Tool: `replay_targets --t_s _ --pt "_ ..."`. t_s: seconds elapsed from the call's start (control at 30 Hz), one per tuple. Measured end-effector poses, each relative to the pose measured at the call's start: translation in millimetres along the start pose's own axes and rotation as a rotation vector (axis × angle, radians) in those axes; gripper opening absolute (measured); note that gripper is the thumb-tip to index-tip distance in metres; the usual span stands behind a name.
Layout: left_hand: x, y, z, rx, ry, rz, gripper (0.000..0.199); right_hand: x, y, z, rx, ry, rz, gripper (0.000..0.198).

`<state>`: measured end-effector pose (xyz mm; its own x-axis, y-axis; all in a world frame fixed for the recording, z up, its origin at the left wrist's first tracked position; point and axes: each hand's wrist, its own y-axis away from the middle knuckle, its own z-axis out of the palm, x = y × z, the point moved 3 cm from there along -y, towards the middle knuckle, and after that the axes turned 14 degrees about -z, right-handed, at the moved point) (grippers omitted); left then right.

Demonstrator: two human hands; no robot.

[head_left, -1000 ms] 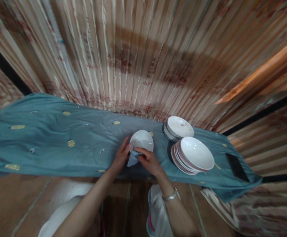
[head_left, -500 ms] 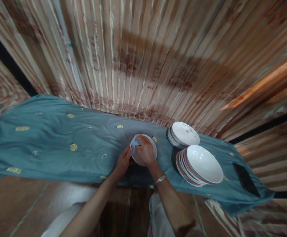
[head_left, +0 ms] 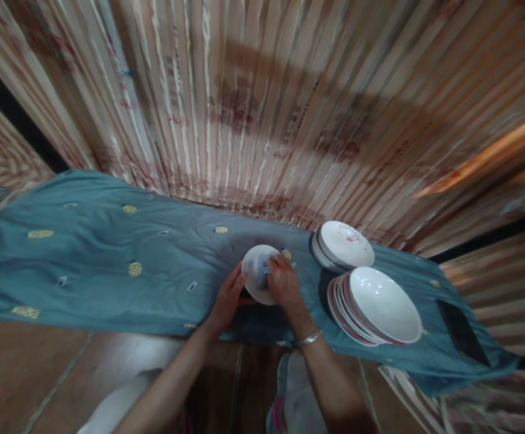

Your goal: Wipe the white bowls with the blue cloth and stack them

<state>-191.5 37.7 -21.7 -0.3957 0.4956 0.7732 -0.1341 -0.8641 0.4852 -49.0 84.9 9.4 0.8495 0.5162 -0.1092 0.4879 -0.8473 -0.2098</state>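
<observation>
A small white dish (head_left: pixel 252 278), a bowl or a plate, is tilted up above the front part of the covered table. At its left rim my left hand (head_left: pixel 228 295) is closed, with the thumb over the edge and the fingers underneath. My right hand (head_left: pixel 284 282) pinches a light blue cloth (head_left: pixel 263 265) and presses it on the dish's inner face, right of the middle. Part of the cloth is hidden under the fingers. To the right stand a stack of white bowls (head_left: pixel 384 304) and, behind it, a stack of white plates (head_left: pixel 344 242) with a floral print.
A teal cloth with yellow pineapple prints covers the table (head_left: pixel 94 241). A black phone (head_left: pixel 462 331) lies near its right end. Behind the table hangs a pleated patterned curtain (head_left: pixel 244 120). Dark poles (head_left: pixel 22 114) rise at both sides.
My right hand and the blue cloth have moved from the dish's left side toward its right. My left hand still grips the left rim. The view has shifted slightly.
</observation>
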Motion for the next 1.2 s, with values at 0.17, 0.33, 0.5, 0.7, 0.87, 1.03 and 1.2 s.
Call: replay_targets --t_s 0.17,0.33,0.5,0.7,0.87,1.03,1.2 --pt "-1.2 4.6 5.6 -0.041 -0.009 -0.004 0.072 -5.3 24.8 -1.4 -0.039 -0.074 -0.068 0.031" --pt "0.4 9.2 9.4 -0.075 -0.037 0.0 0.071 -11.9 40.3 -2.9 -0.02 -0.304 -0.087 0.035" --pt "-0.1 9.2 7.0 -0.044 -0.04 -0.002 0.072 -17.9 34.0 -3.6 0.003 -0.57 -0.128 0.038" --pt "-1.4 6.2 5.0 -0.02 -0.041 -0.014 0.069 -21.0 24.7 0.4 0.127 -0.829 -0.114 0.042" --pt "-2.0 3.9 5.7 -0.05 -0.022 -0.006 0.066 -24.1 23.2 1.2 0.256 -0.9 -0.143 0.041" --pt "-1.7 3.8 6.6 -0.012 -0.058 0.012 0.066 -27.3 23.4 -2.6 0.353 -0.822 -0.153 0.041" --pt "-0.9 4.5 8.4 -0.022 -0.09 0.032 0.066 -28.5 23.3 -3.5 0.393 -0.676 -0.13 0.043"
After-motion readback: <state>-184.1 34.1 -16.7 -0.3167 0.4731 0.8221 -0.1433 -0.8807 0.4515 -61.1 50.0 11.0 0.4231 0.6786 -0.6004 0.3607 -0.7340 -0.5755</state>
